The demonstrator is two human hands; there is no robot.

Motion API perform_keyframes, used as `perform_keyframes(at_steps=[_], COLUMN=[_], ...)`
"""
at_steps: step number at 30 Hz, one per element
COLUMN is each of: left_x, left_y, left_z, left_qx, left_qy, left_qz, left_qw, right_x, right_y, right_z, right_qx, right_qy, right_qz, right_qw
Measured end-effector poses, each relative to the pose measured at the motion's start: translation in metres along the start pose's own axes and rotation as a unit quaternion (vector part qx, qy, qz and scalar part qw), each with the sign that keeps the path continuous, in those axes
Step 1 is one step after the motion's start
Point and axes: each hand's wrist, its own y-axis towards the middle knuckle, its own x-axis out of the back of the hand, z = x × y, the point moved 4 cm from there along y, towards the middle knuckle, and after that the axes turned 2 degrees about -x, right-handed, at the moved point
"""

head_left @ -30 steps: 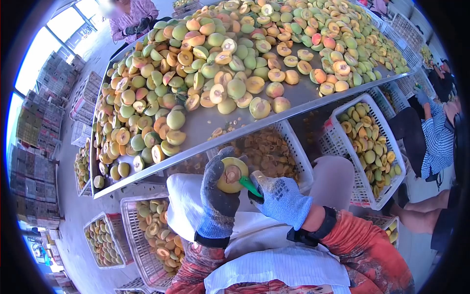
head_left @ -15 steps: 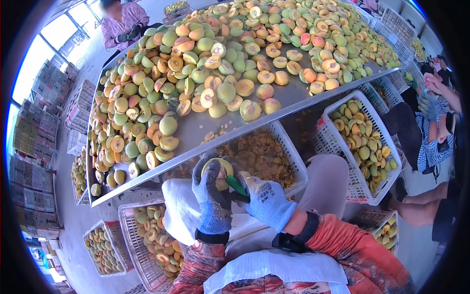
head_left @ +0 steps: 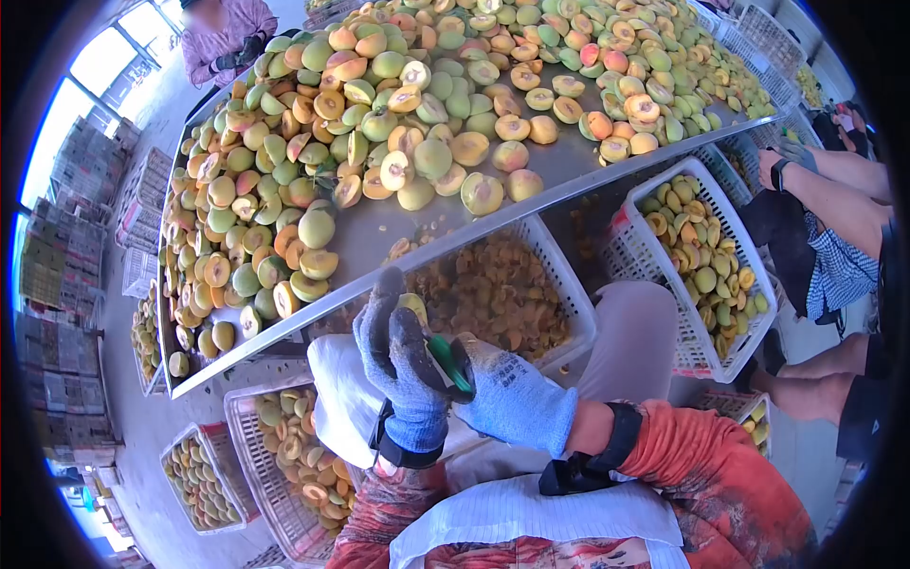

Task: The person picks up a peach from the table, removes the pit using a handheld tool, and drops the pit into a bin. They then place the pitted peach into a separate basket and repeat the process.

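My left hand [head_left: 403, 356], in a blue and grey glove, holds a yellow-green fruit [head_left: 413, 305] that shows only in part between its fingers. My right hand [head_left: 507, 389], gloved too, is closed on a green-handled tool [head_left: 447, 362] beside the left palm. The tool's working end is hidden. Both hands are over my lap, close together. Just beyond them, a white crate [head_left: 572, 313] holds brown pits and scraps. Halved and whole green-orange fruits [head_left: 433, 158] lie heaped on the metal table [head_left: 365, 232].
The table's metal rim [head_left: 455, 240] runs diagonally in front. Fruit-filled crates stand at left [head_left: 248, 417] and right [head_left: 633, 247]. A person [head_left: 223, 43] is across the table at upper left. Another person's arms and legs [head_left: 834, 190] are at right. Stacked crates [head_left: 57, 332] line the far left.
My left hand has turned and its fingers point upward more, covering most of the fruit. The tool has moved slightly down and left. The view has shifted a little.
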Motion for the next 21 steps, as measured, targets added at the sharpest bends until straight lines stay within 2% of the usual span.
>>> perform_keyframes(at_steps=[2, 3, 4, 5, 7, 8, 10, 11, 12, 13, 14, 16, 17, 19, 20, 21], left_x=[0.001, 0.001, -0.001, 0.009, 0.008, 0.008, 0.008, 0.008, 0.01, 0.007, 0.003, 0.003, 0.003, 0.002, 0.002, 0.002], left_y=[0.002, 0.004, 0.014, 0.013, 0.022, 0.023, 0.021, 0.018, 0.016, 0.012, 0.008, 0.004, 0.002, 0.011, 0.016, 0.02], left_z=[0.002, 0.003, -0.025, 0.018, 0.0, -0.003, 0.002, 0.008, 0.012, 0.013, 0.035, 0.048, 0.052, 0.046, 0.054, 0.064], left_qx=[0.027, 0.051, -0.115, 0.093, 0.034, 0.036, 0.167, 0.168, 0.033, -0.106, 0.048, 0.068, 0.084, 0.063, 0.102, 0.14], left_qy=[-0.01, -0.024, 0.266, -0.027, 0.115, 0.115, 0.005, 0.006, 0.076, 0.141, -0.103, -0.111, -0.119, -0.07, -0.03, 0.011], left_qz=[0.013, 0.023, 0.136, 0.086, 0.154, 0.153, 0.136, 0.134, 0.084, 0.033, -0.027, -0.008, 0.011, 0.018, 0.094, 0.167], left_qw=[0.999, 0.998, 0.947, 0.992, 0.981, 0.981, 0.977, 0.977, 0.993, 0.984, 0.993, 0.991, 0.989, 0.995, 0.99, 0.976], right_x=[-0.002, 0.009, 0.017, 0.02, 0.024, 0.027, 0.027, 0.022, 0.017, 0.014, 0.01, 0.003, 0.0, 0.004, 0.008, 0.018], right_y=[-0.003, -0.003, -0.003, -0.002, 0.003, 0.006, 0.013, 0.014, 0.015, 0.017, 0.017, 0.017, 0.017, 0.018, 0.018, 0.018], right_z=[-0.001, 0.006, 0.01, 0.01, 0.015, 0.018, 0.02, 0.021, 0.022, 0.019, 0.012, 0.003, -0.001, 0.001, 0.002, 0.007], right_qx=[0.017, -0.01, -0.038, -0.04, -0.008, -0.008, -0.037, -0.036, -0.03, -0.025, -0.028, -0.012, -0.015, -0.015, -0.017, -0.068], right_qy=[0.022, -0.017, -0.056, -0.056, -0.11, -0.11, -0.063, -0.062, -0.022, 0.017, 0.017, 0.116, 0.116, 0.103, 0.105, 0.06], right_qz=[-0.003, 0.019, 0.041, 0.044, 0.03, 0.033, 0.07, 0.072, 0.067, 0.059, 0.059, 0.068, 0.069, 0.051, 0.051, 0.077], right_qw=[1.0, 1.0, 0.997, 0.997, 0.993, 0.993, 0.995, 0.995, 0.997, 0.998, 0.998, 0.991, 0.991, 0.993, 0.993, 0.993])
